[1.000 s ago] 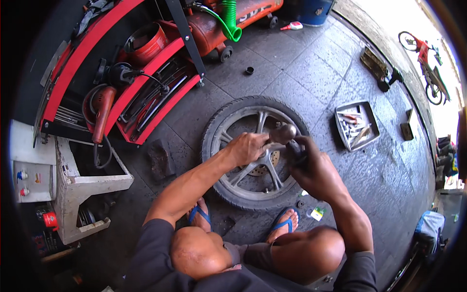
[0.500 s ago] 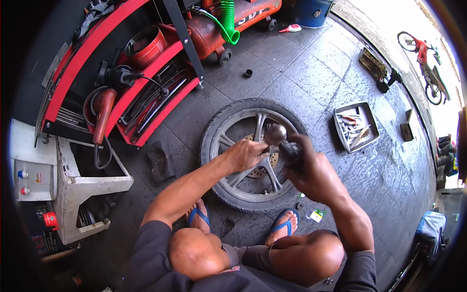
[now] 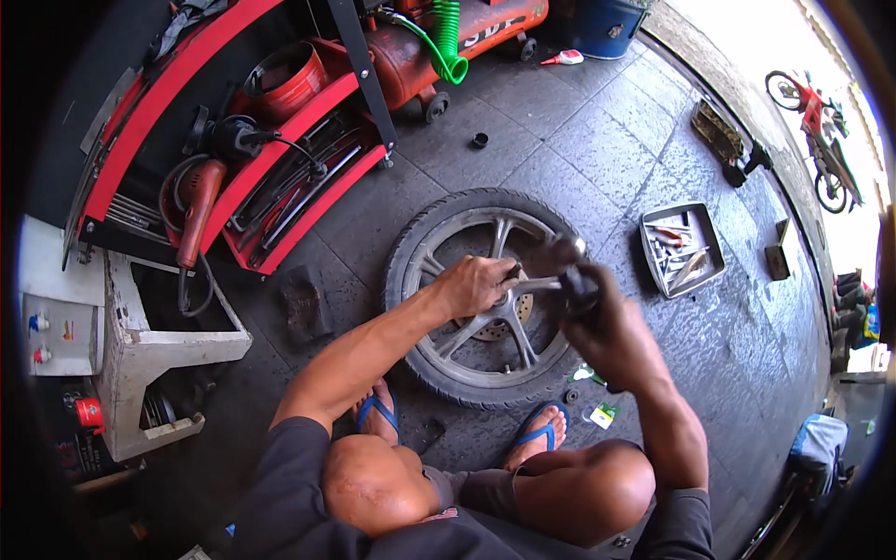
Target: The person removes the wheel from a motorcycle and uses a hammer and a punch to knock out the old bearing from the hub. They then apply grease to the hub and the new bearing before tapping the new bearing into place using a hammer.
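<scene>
A spoked motorcycle wheel (image 3: 452,375) with a black tyre lies flat on the floor in front of my feet. My left hand (image 3: 474,286) is closed over its hub, fingers pinched round something small and dark that mostly stays hidden. To the right, my right hand (image 3: 609,329) grips a hammer (image 3: 567,252) with a rounded metal head, smeared by motion. The hammer head is apart from my left hand, above the wheel's right side. Part of the brake disc (image 3: 523,308) shows beside the hub.
At right stands a tray (image 3: 646,252) of hand tools. A red tool trolley (image 3: 322,101) and a red air compressor (image 3: 397,65) are at upper left. A whitish stand (image 3: 173,347) is at left. Small packets (image 3: 602,414) and a ring (image 3: 572,396) lie near my right foot.
My right hand and the hammer have moved right, away from my left hand. The left hand has stayed over the hub, with only a slight shift.
</scene>
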A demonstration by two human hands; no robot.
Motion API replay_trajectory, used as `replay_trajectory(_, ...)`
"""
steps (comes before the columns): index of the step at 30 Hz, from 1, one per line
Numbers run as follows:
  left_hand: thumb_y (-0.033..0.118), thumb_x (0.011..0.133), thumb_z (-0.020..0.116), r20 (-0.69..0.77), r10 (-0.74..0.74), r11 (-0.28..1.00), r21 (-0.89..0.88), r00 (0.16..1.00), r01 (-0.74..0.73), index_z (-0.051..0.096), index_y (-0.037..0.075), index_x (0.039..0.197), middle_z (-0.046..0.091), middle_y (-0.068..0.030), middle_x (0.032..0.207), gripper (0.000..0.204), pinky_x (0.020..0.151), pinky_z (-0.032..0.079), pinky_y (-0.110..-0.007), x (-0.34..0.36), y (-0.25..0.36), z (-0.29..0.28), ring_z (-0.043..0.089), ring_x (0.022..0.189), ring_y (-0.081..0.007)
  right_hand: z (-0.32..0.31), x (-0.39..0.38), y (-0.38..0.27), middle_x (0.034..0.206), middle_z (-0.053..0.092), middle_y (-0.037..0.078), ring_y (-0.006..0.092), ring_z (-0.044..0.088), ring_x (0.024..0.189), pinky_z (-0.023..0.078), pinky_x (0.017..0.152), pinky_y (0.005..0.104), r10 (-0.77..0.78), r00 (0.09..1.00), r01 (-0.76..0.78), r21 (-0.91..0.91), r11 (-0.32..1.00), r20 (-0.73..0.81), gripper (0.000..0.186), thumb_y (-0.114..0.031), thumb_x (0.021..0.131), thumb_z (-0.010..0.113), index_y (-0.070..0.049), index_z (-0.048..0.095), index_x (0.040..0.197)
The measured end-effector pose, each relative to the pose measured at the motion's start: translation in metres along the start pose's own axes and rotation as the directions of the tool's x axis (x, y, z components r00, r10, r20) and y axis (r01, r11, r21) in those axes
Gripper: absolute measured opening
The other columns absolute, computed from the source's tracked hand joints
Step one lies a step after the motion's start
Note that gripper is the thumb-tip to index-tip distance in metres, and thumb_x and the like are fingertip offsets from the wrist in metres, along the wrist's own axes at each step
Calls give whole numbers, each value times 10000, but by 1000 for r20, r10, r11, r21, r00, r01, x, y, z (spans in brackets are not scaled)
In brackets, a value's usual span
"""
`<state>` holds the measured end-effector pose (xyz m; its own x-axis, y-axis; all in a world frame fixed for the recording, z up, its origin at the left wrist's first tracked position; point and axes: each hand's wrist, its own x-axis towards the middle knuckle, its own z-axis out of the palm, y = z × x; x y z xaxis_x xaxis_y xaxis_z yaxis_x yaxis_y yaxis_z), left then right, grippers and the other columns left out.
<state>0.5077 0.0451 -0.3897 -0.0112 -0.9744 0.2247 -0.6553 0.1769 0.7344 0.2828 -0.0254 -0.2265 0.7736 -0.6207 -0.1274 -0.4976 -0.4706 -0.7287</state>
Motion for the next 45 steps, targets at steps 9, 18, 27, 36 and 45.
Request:
replay_trajectory(9,209,946,648,30,-41,998,41,999,40,603,51,1065,699,-192,851,203,717,562,-522,-24,8,-16,677,831,-444,-21,-9,-64,1062,669,117,162,606,697,546,676,319,-253,898,376,333,865,-359,691,38,874,655,-34,330,1480)
replay_trajectory(18,201,940,663,19,92,996,1,996,-92,585,46,987,683,-189,796,180,697,549,-496,-5,1,1,681,798,-414,-12,4,-50,824,689,250,439,711,775,553,682,473,-103,993,105,25,994,-60,577,-42,869,659,-28,382,1375)
replay_trajectory(27,169,934,667,-32,53,998,-24,998,-54,570,44,965,678,-190,796,162,679,543,-499,1,1,-3,679,805,-412,13,1,-15,794,671,266,452,705,763,541,659,503,-2,998,11,-136,991,66,590,-35,842,655,-34,375,1361)
replay_trajectory(36,191,959,636,36,-81,996,39,996,79,559,46,998,682,-210,808,169,693,544,-537,-28,3,-18,671,827,-442,-19,-7,-103,973,605,64,130,615,865,518,710,282,-23,937,264,662,701,-349,771,101,840,682,-25,303,1499)
replay_trajectory(45,187,954,650,56,14,998,-58,998,-11,584,42,992,683,-207,826,164,713,539,-517,-13,9,-5,671,835,-446,-3,6,-17,818,674,288,505,676,811,540,715,526,-64,998,63,30,998,25,594,-85,862,659,-27,373,1379)
